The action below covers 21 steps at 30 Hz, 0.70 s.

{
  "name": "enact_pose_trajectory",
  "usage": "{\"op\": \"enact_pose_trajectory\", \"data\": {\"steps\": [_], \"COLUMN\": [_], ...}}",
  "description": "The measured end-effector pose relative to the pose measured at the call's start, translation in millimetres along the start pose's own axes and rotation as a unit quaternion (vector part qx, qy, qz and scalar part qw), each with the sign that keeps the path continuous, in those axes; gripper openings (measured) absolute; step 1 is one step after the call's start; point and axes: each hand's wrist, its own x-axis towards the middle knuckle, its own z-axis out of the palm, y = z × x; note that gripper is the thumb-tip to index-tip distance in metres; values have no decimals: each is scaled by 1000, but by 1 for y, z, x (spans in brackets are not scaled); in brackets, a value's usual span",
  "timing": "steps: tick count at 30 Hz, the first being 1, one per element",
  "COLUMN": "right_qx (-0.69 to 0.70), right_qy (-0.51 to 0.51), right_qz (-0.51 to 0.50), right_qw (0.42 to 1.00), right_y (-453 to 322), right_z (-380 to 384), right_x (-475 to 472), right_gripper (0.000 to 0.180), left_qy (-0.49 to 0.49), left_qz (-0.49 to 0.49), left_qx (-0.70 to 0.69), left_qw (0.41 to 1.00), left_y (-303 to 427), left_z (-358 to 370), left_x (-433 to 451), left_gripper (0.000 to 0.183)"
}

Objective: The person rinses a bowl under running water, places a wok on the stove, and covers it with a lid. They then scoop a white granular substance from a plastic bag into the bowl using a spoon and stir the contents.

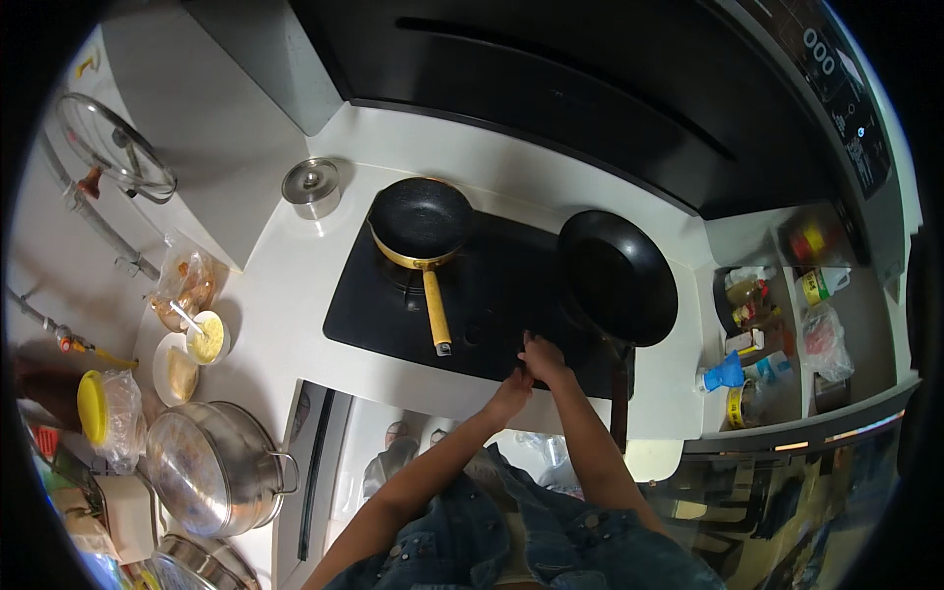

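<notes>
My left hand (510, 394) and my right hand (543, 358) are close together at the front edge of the black glass cooktop (501, 258). The right one reaches over the glass near a small dark control knob; whether its fingers grip the knob is not clear. A black frying pan (420, 217) with a gold-coloured outside and a wooden handle (436, 310) sits on the left burner, the handle towards me. On the right rests a larger black wok (623, 276), tilted, its dark handle (619, 405) running past the cooktop's front edge, right of my right forearm.
A lidded steel pot (311, 188) stands behind left. On the left counter are a bowl of yellow food (208, 339) with a spoon, a plate (164, 369) and a large steel pot (214, 468). Shelves at right hold bottles (748, 291); a dark range hood (553, 96) hangs above.
</notes>
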Motion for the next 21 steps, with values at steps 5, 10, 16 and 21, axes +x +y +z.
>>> {"op": "enact_pose_trajectory", "data": {"steps": [5, 10, 16, 21], "right_qx": [28, 74, 226, 324], "right_qy": [25, 86, 328, 336], "right_qz": [-2, 50, -135, -249], "right_qw": [999, 992, 907, 849], "right_y": [-22, -35, -121, -196], "right_z": [-8, -29, -103, -132], "right_x": [-10, -50, -81, -106], "right_gripper": [74, 77, 43, 42], "left_qy": [-179, -268, 169, 561], "left_qz": [-24, 72, 286, 413], "left_qx": [276, 302, 164, 84], "left_qw": [944, 912, 929, 712], "left_y": [43, 193, 313, 416], "left_z": [-44, -63, -124, -225], "left_x": [-62, -166, -265, -302], "left_gripper": [41, 49, 34, 57]}}
